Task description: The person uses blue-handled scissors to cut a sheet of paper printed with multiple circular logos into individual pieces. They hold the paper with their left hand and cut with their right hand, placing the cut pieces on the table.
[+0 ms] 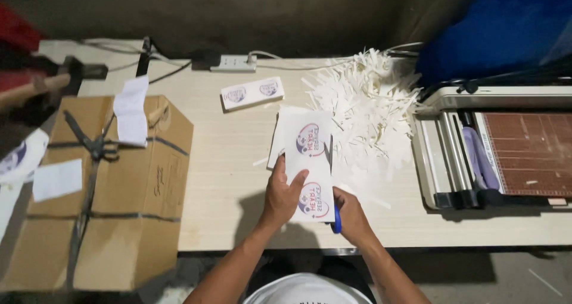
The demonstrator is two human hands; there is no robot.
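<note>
Pale wood-grain worktop (226,179) is seen under dim light, with a dark wall behind it. A white printed sheet (310,161) bearing round emblems is gripped at its left edge by the left hand (281,195), thumb laid on its face. Blue-handled scissors (336,216) are clasped by the right hand (351,216) at the sheet's near right edge; the blades are hidden, so it cannot be told for sure whether they are in the paper.

An emblem could be clipped if the sheet were allowed to sag or twist, since it is held up off the surface and pinned on one side only. The left thumb lies close to the cutting line and could be nicked. A heap of white paper offcuts (363,101) lies just behind, where a cut piece could be lost. Far left of it sits a small stack of cut labels (252,93). A paper trimmer (494,155) stands at the right, a strapped cardboard box (101,191) at the left.
</note>
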